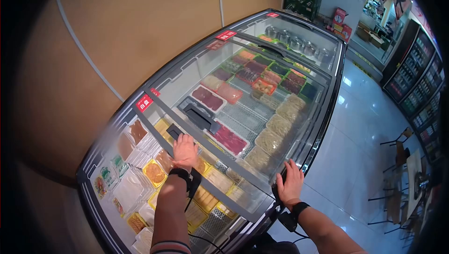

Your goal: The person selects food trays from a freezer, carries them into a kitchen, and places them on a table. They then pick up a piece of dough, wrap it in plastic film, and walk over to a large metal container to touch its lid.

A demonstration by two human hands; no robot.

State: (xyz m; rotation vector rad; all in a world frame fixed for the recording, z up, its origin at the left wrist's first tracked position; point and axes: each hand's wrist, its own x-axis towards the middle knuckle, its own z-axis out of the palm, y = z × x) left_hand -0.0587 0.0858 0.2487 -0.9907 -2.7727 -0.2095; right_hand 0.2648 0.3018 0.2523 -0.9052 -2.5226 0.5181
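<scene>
A chest freezer (311,153) with sliding glass lids stands before me. My left hand (186,151) lies on the dark frame of the near lid (224,165), its fingertips by a black recessed handle (174,131). The fingers look stretched out and close together. Over on the freezer's right rim rests my right hand (291,183), open, thumb apart. Under the glass are a tray of dark red meat slices (228,138), another meat tray (208,99) and several packs of noodles (269,139). Nearer to me lie yellow-rimmed food trays (155,173).
A tan wall (140,25) runs along the freezer's left side. Metal cans (297,44) sit in its far end. To the right are a tiled floor (346,132), chairs (393,202), a table (414,186) and drink fridges (416,67). Red boxes (341,20) stand beyond.
</scene>
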